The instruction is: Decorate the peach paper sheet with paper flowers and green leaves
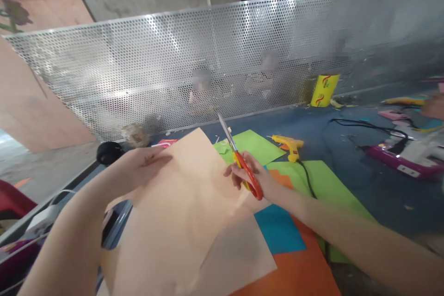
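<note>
My left hand (144, 166) holds up a large peach paper sheet (183, 222) by its left edge, thumb on top. My right hand (249, 173) grips scissors with orange-red handles (243, 166), the blades pointing up and away at the sheet's right edge. A second peach sheet lies under the held one. Beneath them sit orange (294, 273), blue (279, 229) and green (322, 180) paper sheets on the dark blue table (364, 171).
A yellow glue gun (289, 144) with black cord lies behind the green paper. A perforated metal screen (208, 64) fences the table's far side, with people behind it. A yellow roll (324, 90), a purple device (402, 159) and cables lie right; a black round object (108, 152) sits left.
</note>
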Demonstrator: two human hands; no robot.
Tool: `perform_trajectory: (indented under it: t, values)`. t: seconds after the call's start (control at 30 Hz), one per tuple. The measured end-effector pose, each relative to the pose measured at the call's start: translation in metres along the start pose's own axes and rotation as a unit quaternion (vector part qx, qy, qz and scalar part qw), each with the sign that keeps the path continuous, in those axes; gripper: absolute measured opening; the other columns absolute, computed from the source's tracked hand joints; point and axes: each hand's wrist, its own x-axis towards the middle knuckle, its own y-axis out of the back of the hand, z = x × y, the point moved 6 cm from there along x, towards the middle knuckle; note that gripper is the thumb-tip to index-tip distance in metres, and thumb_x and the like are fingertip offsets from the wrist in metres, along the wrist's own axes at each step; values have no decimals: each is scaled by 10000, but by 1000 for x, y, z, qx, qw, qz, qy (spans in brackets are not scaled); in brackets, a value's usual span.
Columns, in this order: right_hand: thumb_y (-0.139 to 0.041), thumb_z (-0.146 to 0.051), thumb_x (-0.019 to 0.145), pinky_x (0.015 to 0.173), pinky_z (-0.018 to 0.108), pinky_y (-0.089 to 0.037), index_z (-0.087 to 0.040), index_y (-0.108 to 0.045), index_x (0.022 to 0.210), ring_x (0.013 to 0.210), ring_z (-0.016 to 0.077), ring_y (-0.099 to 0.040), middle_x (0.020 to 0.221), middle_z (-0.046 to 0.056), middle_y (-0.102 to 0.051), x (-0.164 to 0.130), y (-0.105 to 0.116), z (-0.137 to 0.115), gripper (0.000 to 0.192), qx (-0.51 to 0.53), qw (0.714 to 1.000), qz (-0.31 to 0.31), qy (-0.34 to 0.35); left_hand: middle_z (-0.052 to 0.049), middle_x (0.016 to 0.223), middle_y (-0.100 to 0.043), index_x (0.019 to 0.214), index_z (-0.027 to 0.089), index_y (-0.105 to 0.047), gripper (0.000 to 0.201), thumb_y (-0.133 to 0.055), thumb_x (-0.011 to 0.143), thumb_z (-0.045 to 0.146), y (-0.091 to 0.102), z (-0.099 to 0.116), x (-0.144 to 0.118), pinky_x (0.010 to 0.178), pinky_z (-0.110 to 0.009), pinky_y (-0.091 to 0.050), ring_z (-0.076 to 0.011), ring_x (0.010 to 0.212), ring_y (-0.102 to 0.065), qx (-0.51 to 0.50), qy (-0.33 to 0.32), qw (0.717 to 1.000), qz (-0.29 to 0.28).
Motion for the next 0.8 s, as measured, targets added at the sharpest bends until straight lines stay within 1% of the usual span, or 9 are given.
perform_trajectory:
  t: [0.03,0.17,0.23,0.33,0.4,0.47,0.57,0.7,0.8]
  values:
    - [-635,-423,756,496,235,-382,-228,-293,750,488,59,-467,752,-39,-558,1,2,0,393,2,1000,10,5,82,530,-598,685,174,-689,187,-626,687,350,0,-1,3,501,-148,-377,-102,564,-546,1,9,1000,5]
    - [-664,-404,710,436,200,-302,-232,-278,732,438,38,-345,636,-97,-424,4,8,0,423,-4,999,44,2,70,528,-561,745,144,-669,257,-608,711,392,5,-18,8,492,-156,-365,-116,575,-534,-32,79,991,106]
    - [-702,-381,662,439,194,-314,-232,-306,748,462,43,-360,648,-97,-412,4,11,-3,432,-15,998,66,1,60,558,-566,778,135,-663,237,-592,726,355,2,-30,8,511,-169,-391,-126,593,-544,-64,116,981,140]
    - [-729,-334,633,522,203,-398,-225,-347,765,575,70,-461,697,-73,-470,3,12,-10,419,-63,995,83,7,39,588,-564,809,119,-658,235,-595,719,326,-3,-48,6,509,-177,-397,-134,610,-540,-93,159,968,170]
    - [-716,-335,655,512,195,-402,-223,-360,771,579,70,-461,704,-66,-474,2,12,-12,391,-100,992,76,-10,29,631,-561,854,119,-649,258,-575,730,333,-4,-58,6,502,-179,-392,-128,611,-527,-100,175,961,188]
    - [-674,-388,696,418,179,-353,-232,-362,799,497,57,-402,692,-74,-438,0,11,-8,364,-102,991,53,-62,28,664,-543,868,127,-638,266,-549,744,345,-2,-66,6,508,-175,-378,-119,624,-506,-92,180,956,214]
    - [-617,-456,735,346,187,-317,-239,-361,802,436,57,-353,685,-75,-408,-4,9,-1,342,-114,986,9,-125,35,625,-483,779,127,-620,252,-530,747,361,3,-74,5,514,-176,-335,-116,637,-474,-56,179,949,253]
    - [-629,-388,757,560,233,-427,-218,-427,798,673,117,-508,783,-25,-508,-8,10,-12,267,-270,959,30,-80,34,564,-454,703,134,-596,293,-497,761,404,9,-80,4,531,-198,-314,-134,642,-473,-5,174,950,261]
    - [-597,-391,780,647,273,-430,-218,-419,861,769,164,-540,809,-5,-537,-9,13,-20,262,-316,942,68,-90,29,528,-443,722,146,-607,317,-469,777,427,14,-84,4,540,-206,-305,-146,642,-476,30,165,952,256]
